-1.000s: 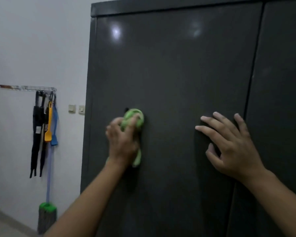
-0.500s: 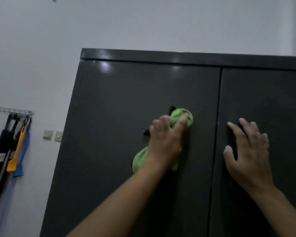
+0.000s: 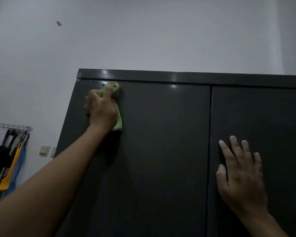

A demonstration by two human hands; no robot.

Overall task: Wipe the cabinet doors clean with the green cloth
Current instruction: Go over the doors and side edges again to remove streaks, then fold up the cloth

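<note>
Dark cabinet (image 3: 161, 151): our left hand (image 3: 101, 112) grips the cloth (image 3: 116, 89) at its top corner, right hand (image 3: 241, 178) spread flat; the bunched cloth may leave streaks.

The scene is dimly lit, with a flat grey cast. Small glare spots are seen along the top of the glossy dark grey cabinet (image 3: 161, 151). A deep shadow is cast below the left hand (image 3: 101, 112) and its crumpled green cloth (image 3: 118, 121). At lower right of the frame, the right hand (image 3: 241, 182) is softened by blur. The cabinet's left edge is slanted by lens distortion.
</note>
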